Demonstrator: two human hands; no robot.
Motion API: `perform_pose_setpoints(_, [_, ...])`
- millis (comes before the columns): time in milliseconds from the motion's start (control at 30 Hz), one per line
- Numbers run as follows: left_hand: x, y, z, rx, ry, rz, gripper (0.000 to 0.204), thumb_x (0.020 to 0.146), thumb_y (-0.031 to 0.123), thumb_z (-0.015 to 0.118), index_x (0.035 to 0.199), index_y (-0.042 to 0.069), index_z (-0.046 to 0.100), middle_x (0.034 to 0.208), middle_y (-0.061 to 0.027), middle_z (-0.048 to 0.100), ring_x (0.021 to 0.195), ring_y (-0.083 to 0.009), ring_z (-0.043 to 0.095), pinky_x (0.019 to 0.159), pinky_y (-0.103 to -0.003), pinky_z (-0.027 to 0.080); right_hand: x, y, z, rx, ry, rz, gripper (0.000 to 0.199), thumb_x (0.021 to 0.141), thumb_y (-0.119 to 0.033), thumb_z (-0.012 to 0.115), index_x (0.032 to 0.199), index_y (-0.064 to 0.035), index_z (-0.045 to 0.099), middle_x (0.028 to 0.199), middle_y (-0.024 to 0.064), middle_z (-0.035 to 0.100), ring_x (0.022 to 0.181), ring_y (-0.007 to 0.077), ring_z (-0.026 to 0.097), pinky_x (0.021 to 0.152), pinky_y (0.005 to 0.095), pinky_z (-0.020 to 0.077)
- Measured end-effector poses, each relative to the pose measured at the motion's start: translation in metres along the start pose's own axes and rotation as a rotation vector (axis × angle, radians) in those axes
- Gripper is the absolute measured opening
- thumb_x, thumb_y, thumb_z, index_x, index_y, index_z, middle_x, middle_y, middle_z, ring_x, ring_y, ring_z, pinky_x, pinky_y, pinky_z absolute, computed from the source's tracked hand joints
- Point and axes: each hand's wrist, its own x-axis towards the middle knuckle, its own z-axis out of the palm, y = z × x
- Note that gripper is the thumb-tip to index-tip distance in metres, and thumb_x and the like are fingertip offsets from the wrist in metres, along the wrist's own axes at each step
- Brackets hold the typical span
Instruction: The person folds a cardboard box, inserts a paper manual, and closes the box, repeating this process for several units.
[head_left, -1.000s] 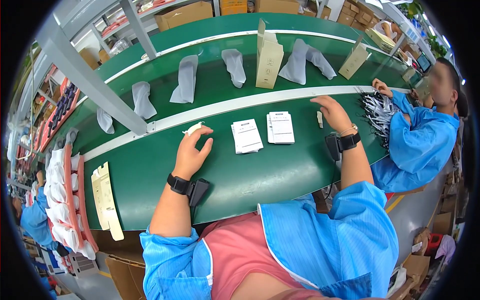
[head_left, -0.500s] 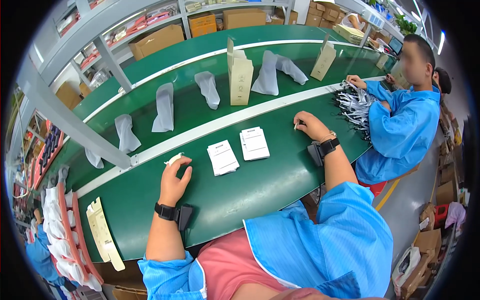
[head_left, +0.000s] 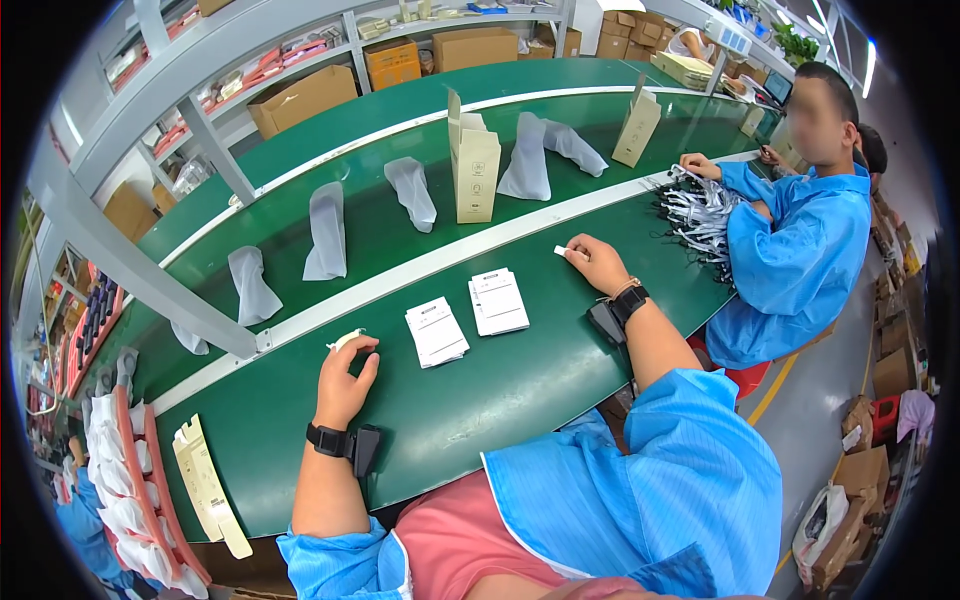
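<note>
My left hand [head_left: 343,388] hovers at the left of the green bench, fingers curled against a small cream-white piece [head_left: 346,340] at their tips, the thumb held apart. What that piece is does not show clearly. Farther right, my right hand [head_left: 600,266] pinches a small white slip [head_left: 568,252] between thumb and fingers. Between my hands lie two low stacks of white printed cards, the left stack [head_left: 436,332] nearer my left hand and the right stack [head_left: 498,302] nearer my right. Neither hand touches the cards.
Beyond a pale rail, grey sleeves [head_left: 326,232] and upright cream boxes [head_left: 478,175] stand on a green surface. A flattened cream box [head_left: 208,490] lies at left. A co-worker [head_left: 795,240] in blue sits at right by a pile of grey-white straps [head_left: 700,215]. A metal post [head_left: 150,260] rises at left.
My right hand has moved a little left, toward the card stacks, with the white slip now showing more. The whole view has shifted slightly; my left hand keeps its pose.
</note>
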Motion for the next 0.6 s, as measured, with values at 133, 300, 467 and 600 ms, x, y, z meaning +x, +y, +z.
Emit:
perform_pose_setpoints(133, [0.0000, -0.0017, 0.0011, -0.008, -0.011, -0.015, 0.021, 0.082, 0.006, 0.066, 0.102, 0.003, 0.062, 0.099, -0.0083, 0.067, 0.091, -0.0215, 0.064, 0.085, -0.032, 0.048, -0.0006, 0.0035, 0.0009, 0.037, 0.022, -0.013, 0.017, 0.086, -0.021, 0.065, 0.092, -0.0058, 0.061, 0.072, 0.0072, 0.059, 0.066, 0.0186, 0.055, 0.063, 0.0312, 0.0458])
perform_pose_setpoints(300, [-0.0001, -0.0018, 0.0014, -0.007, -0.032, -0.031, 0.020, 0.082, 0.006, 0.066, 0.102, 0.003, 0.062, 0.099, -0.0083, 0.067, 0.091, -0.0212, 0.064, 0.085, -0.032, 0.048, -0.0009, 0.0036, 0.0012, 0.044, 0.025, -0.010, 0.017, 0.086, -0.021, 0.065, 0.092, -0.0058, 0.061, 0.071, 0.0061, 0.058, 0.064, 0.0172, 0.054, 0.062, 0.0307, 0.0450])
perform_pose_setpoints(467, [0.0004, 0.0007, 0.0019, -0.006, -0.049, -0.039, 0.020, 0.082, 0.006, 0.066, 0.102, 0.003, 0.063, 0.099, -0.0084, 0.066, 0.091, -0.0212, 0.064, 0.084, -0.032, 0.048, -0.0001, -0.0008, -0.0031, 0.032, -0.019, 0.052, 0.018, 0.085, -0.025, 0.064, 0.092, -0.0076, 0.063, 0.081, 0.0110, 0.065, 0.075, 0.0273, 0.061, 0.069, 0.0363, 0.0489])
perform_pose_setpoints(600, [-0.0001, 0.0011, 0.0024, -0.005, -0.062, -0.042, 0.020, 0.082, 0.006, 0.066, 0.102, 0.003, 0.063, 0.099, -0.0085, 0.066, 0.090, -0.0210, 0.064, 0.084, -0.031, 0.049, -0.0011, -0.0028, -0.0046, 0.025, -0.014, 0.056, 0.018, 0.085, -0.025, 0.064, 0.092, -0.0077, 0.063, 0.081, 0.0110, 0.065, 0.075, 0.0275, 0.061, 0.069, 0.0364, 0.0489])
